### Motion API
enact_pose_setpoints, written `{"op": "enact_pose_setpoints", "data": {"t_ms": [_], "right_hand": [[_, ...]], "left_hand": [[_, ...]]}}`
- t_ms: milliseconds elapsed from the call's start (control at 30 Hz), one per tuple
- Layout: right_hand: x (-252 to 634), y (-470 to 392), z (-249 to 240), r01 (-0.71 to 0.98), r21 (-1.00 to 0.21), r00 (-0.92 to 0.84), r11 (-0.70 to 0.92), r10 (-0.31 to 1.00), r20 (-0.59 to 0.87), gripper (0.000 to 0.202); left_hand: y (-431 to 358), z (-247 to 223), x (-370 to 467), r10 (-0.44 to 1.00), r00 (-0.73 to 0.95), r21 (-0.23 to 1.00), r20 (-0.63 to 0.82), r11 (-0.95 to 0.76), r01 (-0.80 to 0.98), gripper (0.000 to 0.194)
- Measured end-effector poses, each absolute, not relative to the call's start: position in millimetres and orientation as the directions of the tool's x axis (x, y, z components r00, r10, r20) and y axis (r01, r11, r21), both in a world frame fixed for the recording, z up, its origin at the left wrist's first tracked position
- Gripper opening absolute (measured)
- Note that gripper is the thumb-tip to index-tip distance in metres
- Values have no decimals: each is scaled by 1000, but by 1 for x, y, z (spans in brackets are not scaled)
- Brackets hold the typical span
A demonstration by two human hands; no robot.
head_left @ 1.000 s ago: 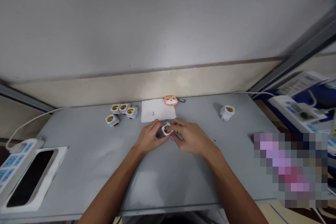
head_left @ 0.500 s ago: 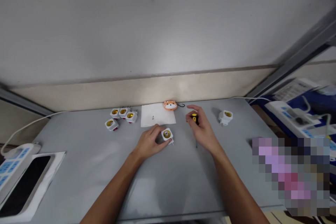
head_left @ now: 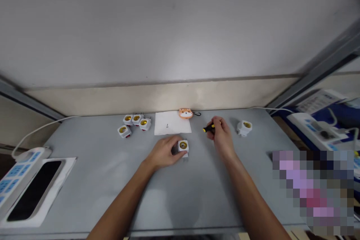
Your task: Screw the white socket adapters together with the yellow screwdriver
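Between its thumb and fingers, my left hand (head_left: pixel 164 152) grips a white plug-in lamp socket (head_left: pixel 183 147), whose gold-lined opening faces up and whose plug prongs point toward me. My right hand (head_left: pixel 222 137) is closed round a black and yellow screwdriver (head_left: pixel 209 127), held above the table to the right of the socket. The yellow handle end points left; I cannot make out the blade. Just behind my left hand lies a white sheet of paper (head_left: pixel 173 127) with a small dark piece (head_left: pixel 167 125) on it, too small to name.
Several similar lamp sockets (head_left: pixel 144 124) sit at the back left, and one more socket (head_left: pixel 244 128) stands at right. An orange animal-face case (head_left: pixel 186 113) rests on the paper's edge. A phone (head_left: pixel 36 190) and a power strip (head_left: pixel 21 172) lie left; another power strip (head_left: pixel 320 133) is right.
My right hand has turned the screwdriver from upright, blade down, to nearly level, and its fingers have closed round it. The left hand still holds the socket. The whole view has shifted slightly.
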State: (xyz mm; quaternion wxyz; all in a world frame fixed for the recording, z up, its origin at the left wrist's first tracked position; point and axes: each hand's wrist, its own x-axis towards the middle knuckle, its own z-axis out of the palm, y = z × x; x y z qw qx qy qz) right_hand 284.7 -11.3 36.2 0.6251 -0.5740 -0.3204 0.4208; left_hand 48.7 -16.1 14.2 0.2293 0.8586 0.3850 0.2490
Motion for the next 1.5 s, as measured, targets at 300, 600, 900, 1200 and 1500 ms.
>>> {"op": "enact_pose_setpoints", "data": {"t_ms": [300,600,900,1200,1500], "right_hand": [[255,-6,3,-95,-994,238,44,971,21,51],[245,-11,0,-2,-999,193,37,981,36,39],[244,-10,-4,-10,-998,232,66,971,62,48],[252,-10,8,-213,-975,319,67,948,-5,50],[250,-13,18,-263,-963,309,57,951,-28,55]], "left_hand": [[-3,14,32,878,396,581,269,-476,660,25],[15,10,13,941,8,600,337,-222,769,28],[15,4,13,938,27,556,344,-227,800,34],[15,-4,14,900,182,492,396,-375,786,30],[13,-6,13,820,252,484,515,-520,703,24]]}}
